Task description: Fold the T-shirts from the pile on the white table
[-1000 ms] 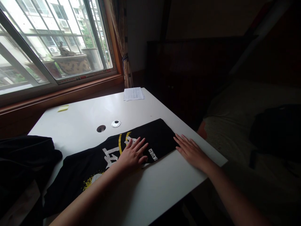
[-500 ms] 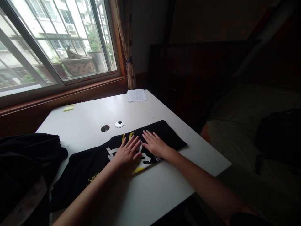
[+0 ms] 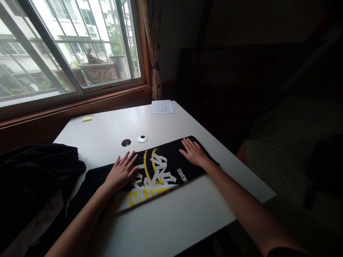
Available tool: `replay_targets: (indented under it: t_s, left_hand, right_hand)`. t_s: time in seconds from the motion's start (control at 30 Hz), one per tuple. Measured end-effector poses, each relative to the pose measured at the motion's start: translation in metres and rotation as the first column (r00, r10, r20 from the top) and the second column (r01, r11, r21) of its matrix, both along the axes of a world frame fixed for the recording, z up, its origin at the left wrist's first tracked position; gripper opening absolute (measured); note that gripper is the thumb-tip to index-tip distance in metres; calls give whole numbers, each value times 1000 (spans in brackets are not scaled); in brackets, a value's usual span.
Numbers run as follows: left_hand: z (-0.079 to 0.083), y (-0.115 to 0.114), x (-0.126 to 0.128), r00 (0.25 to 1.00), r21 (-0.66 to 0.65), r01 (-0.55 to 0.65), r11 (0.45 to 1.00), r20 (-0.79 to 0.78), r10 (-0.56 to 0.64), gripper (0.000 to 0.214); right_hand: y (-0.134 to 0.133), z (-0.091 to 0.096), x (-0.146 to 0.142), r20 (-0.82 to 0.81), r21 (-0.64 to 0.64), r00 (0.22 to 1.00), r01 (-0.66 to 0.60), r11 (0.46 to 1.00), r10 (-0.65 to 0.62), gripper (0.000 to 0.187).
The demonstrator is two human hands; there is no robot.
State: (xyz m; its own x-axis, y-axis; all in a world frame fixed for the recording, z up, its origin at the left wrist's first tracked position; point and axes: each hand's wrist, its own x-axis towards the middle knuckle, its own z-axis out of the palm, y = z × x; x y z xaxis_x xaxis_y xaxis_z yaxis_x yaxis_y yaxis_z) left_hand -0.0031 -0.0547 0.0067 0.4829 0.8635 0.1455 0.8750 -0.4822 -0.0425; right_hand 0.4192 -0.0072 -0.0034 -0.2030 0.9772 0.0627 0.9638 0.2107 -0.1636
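Observation:
A black T-shirt with a white and yellow print lies folded into a long strip across the white table. My left hand rests flat on it, left of the print, with the fingers spread. Near the strip's right end, my right hand lies palm down on the black cloth, fingers stretched out. Neither hand grips anything. My left forearm hides part of the shirt's lower left side.
Dark clothing is heaped at the table's left side. Toward the back of the white table are papers, a yellow sticky pad, a round hole and its metal cover. A barred window stands behind.
My hands have moved apart over the shirt, the left one to the left and the right one to the right. More of the print now shows between them. The view has shifted slightly.

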Motion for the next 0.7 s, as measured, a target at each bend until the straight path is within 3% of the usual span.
replay_targets:
  t_s: [0.2, 0.4, 0.5, 0.7]
  left_hand:
    - [0, -6, -53, 987, -77, -158, 984, -35, 156, 65]
    - [-1, -14, -105, 932, -142, -361, 921, -65, 356, 62]
    - [-3, -16, -116, 913, -153, -407, 900, -42, 406, 63]
    - [-12, -13, -121, 917, -120, -387, 914, 58, 396, 59]
  right_hand:
    - [8, -4, 16, 51, 9, 997, 66, 998, -66, 75]
    - [13, -6, 22, 72, 1, 992, 107, 994, -107, 74]
    - [14, -7, 24, 62, 23, 990, 122, 992, -124, 72]
    - [21, -19, 32, 37, 117, 988, 148, 982, -153, 69]
